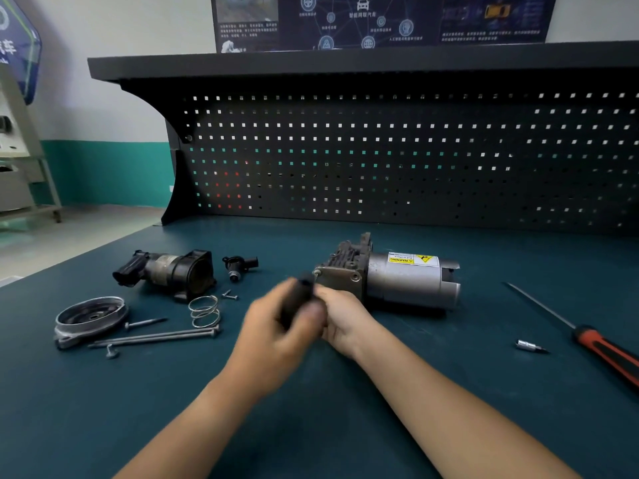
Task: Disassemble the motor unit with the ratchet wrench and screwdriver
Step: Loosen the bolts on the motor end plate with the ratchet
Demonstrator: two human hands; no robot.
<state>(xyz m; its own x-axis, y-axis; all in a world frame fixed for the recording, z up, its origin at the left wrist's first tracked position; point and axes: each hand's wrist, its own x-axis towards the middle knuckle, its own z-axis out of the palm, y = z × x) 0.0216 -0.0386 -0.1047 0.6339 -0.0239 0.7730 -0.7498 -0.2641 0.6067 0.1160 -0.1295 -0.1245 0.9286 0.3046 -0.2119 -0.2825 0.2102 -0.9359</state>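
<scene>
Teal matting covers the bench, where the grey motor unit lies on its side at the middle, its end plate facing the hands. Blurred, the left hand is wrapped round a dark handle whose tip sits at the plate's corner; the right hand curls just beside it, and I cannot tell whether it holds anything. Loose parts lie to the left: a black housing, a small fitting, a spring, long bolts and a round cover, while the red-handled screwdriver and a socket bit rest well to the right.
</scene>
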